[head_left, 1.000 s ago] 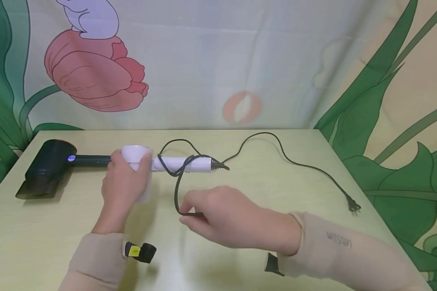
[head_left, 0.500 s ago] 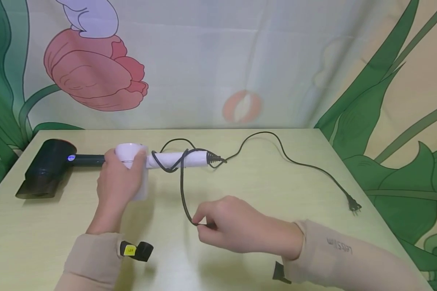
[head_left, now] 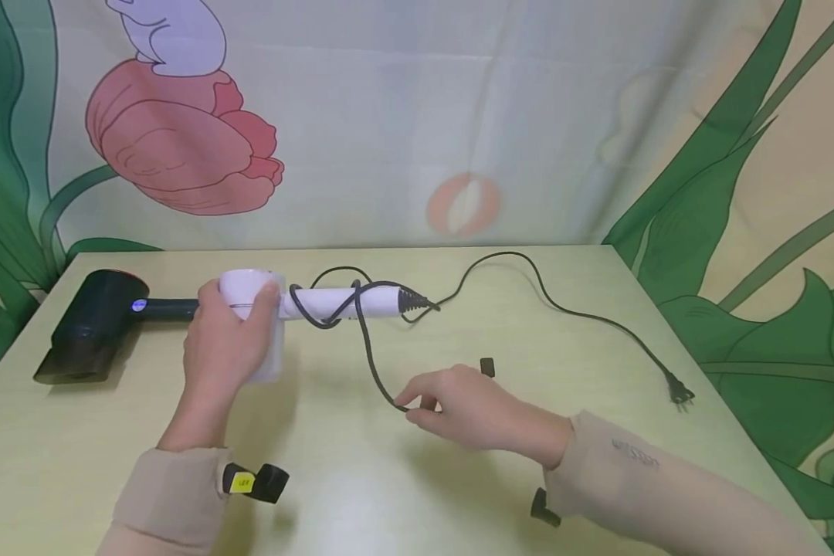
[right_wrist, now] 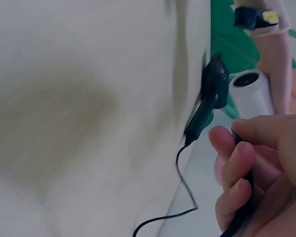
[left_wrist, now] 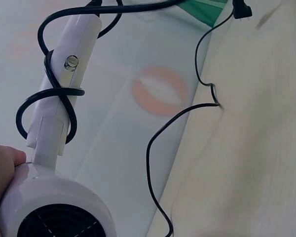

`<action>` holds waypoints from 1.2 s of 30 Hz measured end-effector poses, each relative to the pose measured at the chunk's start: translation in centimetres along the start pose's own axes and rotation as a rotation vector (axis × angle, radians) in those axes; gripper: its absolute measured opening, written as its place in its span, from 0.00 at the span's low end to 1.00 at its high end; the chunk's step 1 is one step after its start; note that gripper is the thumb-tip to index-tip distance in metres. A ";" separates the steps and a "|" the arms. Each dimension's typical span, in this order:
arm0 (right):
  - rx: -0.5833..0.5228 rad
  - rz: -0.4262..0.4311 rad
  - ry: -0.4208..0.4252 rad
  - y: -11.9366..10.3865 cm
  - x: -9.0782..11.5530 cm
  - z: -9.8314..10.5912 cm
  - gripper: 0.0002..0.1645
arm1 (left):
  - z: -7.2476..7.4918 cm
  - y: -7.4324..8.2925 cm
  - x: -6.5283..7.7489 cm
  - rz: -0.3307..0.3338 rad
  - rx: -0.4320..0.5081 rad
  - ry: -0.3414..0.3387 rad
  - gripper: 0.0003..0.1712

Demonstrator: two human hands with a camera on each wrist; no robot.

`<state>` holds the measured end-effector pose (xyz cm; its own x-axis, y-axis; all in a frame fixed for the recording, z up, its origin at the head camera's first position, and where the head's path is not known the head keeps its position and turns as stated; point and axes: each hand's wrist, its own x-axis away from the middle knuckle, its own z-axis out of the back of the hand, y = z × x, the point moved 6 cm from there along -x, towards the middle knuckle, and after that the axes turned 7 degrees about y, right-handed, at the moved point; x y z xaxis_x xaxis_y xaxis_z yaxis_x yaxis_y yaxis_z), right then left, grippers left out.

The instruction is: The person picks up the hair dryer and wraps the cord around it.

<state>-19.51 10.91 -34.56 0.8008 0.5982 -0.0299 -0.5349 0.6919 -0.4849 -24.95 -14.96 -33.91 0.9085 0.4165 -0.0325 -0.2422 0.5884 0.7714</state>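
My left hand grips the head of a white hair dryer, holding it above the table with its handle pointing right. A black cord leaves the handle's end and loops round the handle. In the left wrist view, the round black air grille of the white hair dryer faces the camera and two crossing turns of cord show on the handle. My right hand pinches the cord to the right of and below the handle. Seen in the right wrist view, the cord runs through the curled fingers of the right hand.
A black hair dryer lies at the table's left side, nozzle toward the front. Along the back of the table a thin black cord curves right, ending in a plug near the right edge. A printed curtain hangs behind.
The right hand has moved right, drawing the pinched cord away from the handle, dipping and then rising slightly. The left hand has shifted a little left with the white hair dryer.
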 end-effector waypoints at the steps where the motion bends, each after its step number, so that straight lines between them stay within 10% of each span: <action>1: 0.008 -0.012 0.004 0.5 -0.2 0.0 0.13 | 0.0 0.1 0.0 -0.003 0.000 0.000 0.51; 36: -0.076 -0.227 0.015 7.4 -5.5 0.7 0.05 | -0.8 3.0 0.7 -0.118 0.029 -0.051 0.51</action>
<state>-28.10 13.03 -37.41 0.9023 0.4245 0.0746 -0.3196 0.7751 -0.5450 -25.34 -12.35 -32.14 0.9465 0.3093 -0.0924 -0.1232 0.6107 0.7822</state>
